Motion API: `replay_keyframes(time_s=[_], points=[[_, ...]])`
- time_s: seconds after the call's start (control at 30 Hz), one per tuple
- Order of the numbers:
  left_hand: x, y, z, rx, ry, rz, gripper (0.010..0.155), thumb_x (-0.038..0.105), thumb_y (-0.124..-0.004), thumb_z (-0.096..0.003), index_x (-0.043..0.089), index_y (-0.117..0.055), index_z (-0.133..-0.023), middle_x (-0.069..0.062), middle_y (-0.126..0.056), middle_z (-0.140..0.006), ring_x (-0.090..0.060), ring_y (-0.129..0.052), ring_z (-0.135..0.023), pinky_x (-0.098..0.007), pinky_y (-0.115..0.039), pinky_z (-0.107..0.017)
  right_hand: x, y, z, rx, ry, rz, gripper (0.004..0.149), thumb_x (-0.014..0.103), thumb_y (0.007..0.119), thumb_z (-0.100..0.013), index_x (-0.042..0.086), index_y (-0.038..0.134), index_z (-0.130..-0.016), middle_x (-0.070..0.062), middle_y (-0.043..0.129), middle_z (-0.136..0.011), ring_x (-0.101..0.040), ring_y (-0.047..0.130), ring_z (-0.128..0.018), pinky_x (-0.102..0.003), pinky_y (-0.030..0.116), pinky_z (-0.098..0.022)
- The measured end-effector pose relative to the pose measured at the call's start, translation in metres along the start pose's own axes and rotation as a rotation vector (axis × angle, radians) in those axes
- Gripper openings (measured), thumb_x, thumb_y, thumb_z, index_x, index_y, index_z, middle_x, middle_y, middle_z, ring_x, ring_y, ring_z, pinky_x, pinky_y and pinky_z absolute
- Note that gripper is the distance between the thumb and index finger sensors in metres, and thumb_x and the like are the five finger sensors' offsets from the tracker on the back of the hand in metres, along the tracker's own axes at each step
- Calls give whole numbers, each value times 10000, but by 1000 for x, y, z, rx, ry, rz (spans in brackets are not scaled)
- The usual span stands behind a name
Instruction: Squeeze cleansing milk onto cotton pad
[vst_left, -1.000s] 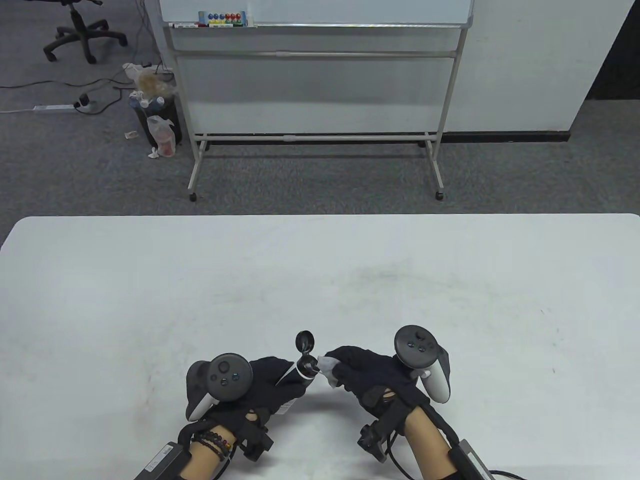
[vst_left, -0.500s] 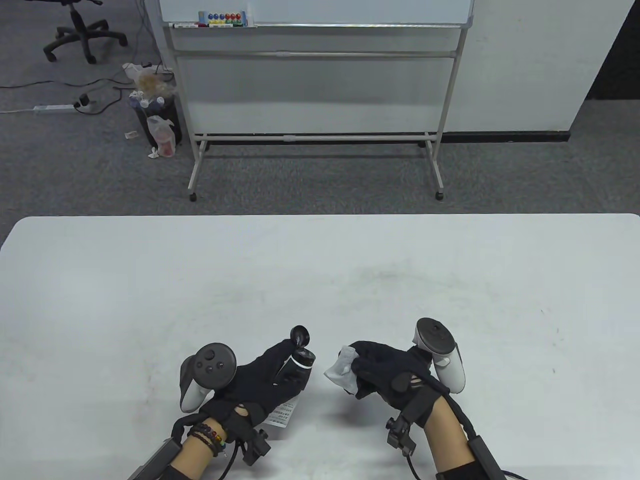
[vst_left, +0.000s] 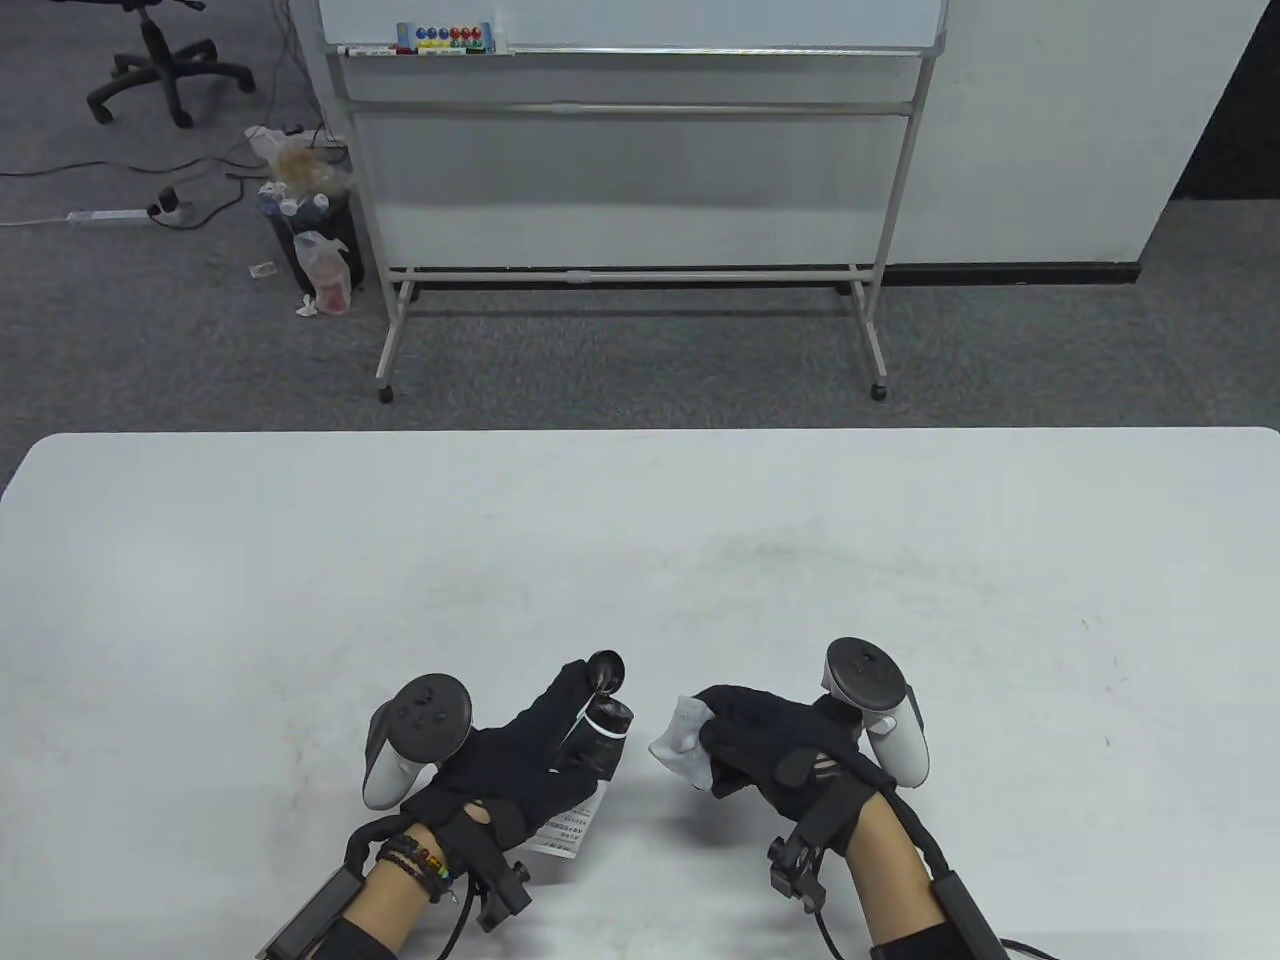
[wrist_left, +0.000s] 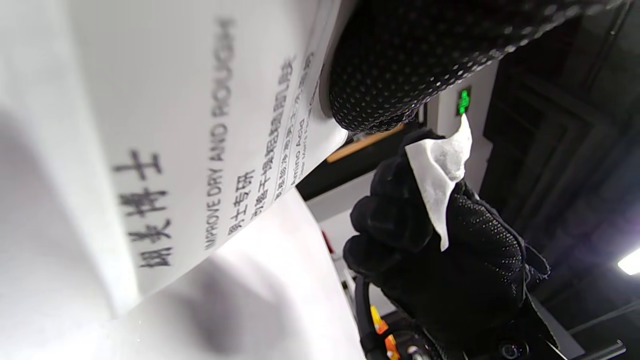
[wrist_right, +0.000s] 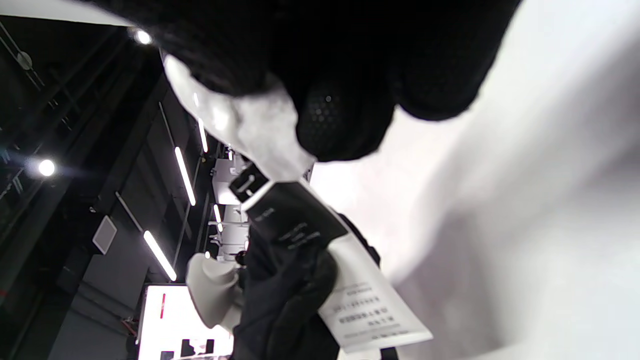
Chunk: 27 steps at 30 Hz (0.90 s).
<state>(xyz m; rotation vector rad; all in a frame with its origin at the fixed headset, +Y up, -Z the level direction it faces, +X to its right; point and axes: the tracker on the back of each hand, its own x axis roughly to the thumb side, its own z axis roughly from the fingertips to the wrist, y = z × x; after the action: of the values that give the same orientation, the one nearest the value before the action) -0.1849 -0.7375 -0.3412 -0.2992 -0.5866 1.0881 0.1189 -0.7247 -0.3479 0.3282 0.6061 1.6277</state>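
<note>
table view: the black-gloved left hand (vst_left: 520, 760) grips a white squeeze tube of cleansing milk with a black neck (vst_left: 598, 735), fingers wrapped round its body, the round black flip cap (vst_left: 606, 670) hinged open at the far end. the tube's flat printed tail pokes out toward the near edge of the pale grey tabletop (vst_left: 640, 540). just to its right, with a small gap between, the black-gloved right hand (vst_left: 775, 745) pinches a crumpled white cotton pad (vst_left: 682, 740), fingers curled closed on it. both hands sit close to the tabletop's near edge, around the middle; wide bare surface lies beyond them toward the far edge and out to both sides.

left wrist view: the tube's white printed body (wrist_left: 200, 125) fills the left side, a gloved fingertip (wrist_left: 400, 65) pressed on it. across a gap, the right hand (wrist_left: 450, 260) holds the pad (wrist_left: 442, 175) with one corner sticking up free.

right wrist view: the pad (wrist_right: 245, 120) is squeezed under the right hand's fingertips (wrist_right: 340, 115) at the top. the tube's black neck (wrist_right: 285, 210) lies just below it; whether they touch i cannot tell. the left hand (wrist_right: 290, 300) clasps the tube lower down.
</note>
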Motion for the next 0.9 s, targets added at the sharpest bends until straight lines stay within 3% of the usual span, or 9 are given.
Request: replay_keyframes(time_s=[0.27, 0.73, 0.8, 0.83, 0.9], points=[[4, 0, 0, -64, -1, 38, 978, 239, -852, -478, 328, -140, -1143, -55, -719, -891, -248, -927, -581, -412, -910, -421, -3, 5, -3, 6, 24, 34, 416, 320, 737, -464, 252, 836, -863, -37, 962, -794, -225, 1017, -617, -428, 821, -494], [4, 5, -1, -48, -10, 47, 991, 259, -862, -456, 352, -171, -1161, -63, -713, -902, -204, -936, -503, -366, -926, -347, -8, 7, -4, 3, 59, 54, 418, 319, 739, -464, 252, 836, -864, -40, 959, -798, -229, 1015, -621, -431, 819, -495], [5, 5, -1, -45, -22, 48, 972, 245, -849, -457, 428, -190, -1148, -88, -706, -898, -199, -940, -490, -359, -930, -334, -8, 7, -5, 4, 59, 57, 417, 319, 739, -464, 254, 836, -864, -37, 960, -798, -226, 1015, -623, -431, 819, -496], [5, 6, -1, -46, -13, 47, 956, 245, -847, -457, 469, -167, -1091, -77, -701, -900, -196, -947, -486, -357, -934, -331, -8, 7, -5, 7, 57, 56, 417, 320, 738, -464, 256, 836, -864, -36, 960, -799, -227, 1015, -623, -429, 819, -497], [5, 7, -1, -36, -17, 34, 949, 243, -848, -458, 469, -177, -1090, -86, -706, -895, -198, -950, -488, -360, -935, -332, -8, 8, -5, 8, 56, 53, 415, 321, 740, -466, 262, 837, -865, -35, 956, -805, -229, 1011, -630, -431, 816, -500]])
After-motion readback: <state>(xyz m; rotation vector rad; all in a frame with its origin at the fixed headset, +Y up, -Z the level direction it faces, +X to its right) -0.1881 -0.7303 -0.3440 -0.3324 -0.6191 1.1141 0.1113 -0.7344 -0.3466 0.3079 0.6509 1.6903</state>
